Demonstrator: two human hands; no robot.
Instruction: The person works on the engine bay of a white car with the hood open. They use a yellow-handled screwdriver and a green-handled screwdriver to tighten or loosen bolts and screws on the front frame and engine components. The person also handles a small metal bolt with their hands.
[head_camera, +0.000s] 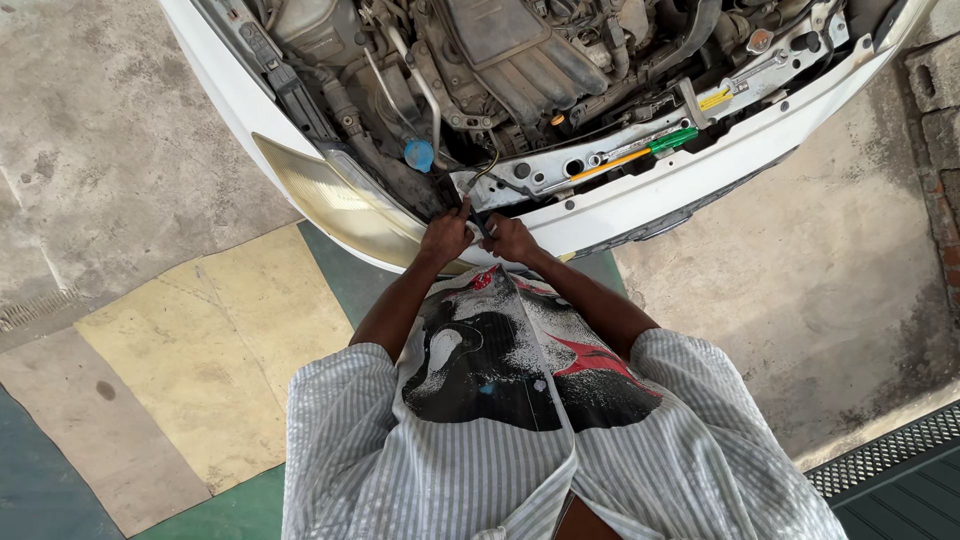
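Here, both hands pressed together at the front edge of the open engine bay (560, 60), beside the headlight (335, 200): left hand (445, 237) and right hand (512, 238) curled narrow around a small dark part (480, 222), seemingly for steadier grip. Green-handled screwdriver (635, 152) parked on the crossbar (600, 160), handy nearby.

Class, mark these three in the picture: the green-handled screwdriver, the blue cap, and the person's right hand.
green-handled screwdriver (672, 139): head view, on the green handle.
blue cap (419, 154): head view, middle of its top.
right hand (511, 238): head view, back of the hand.
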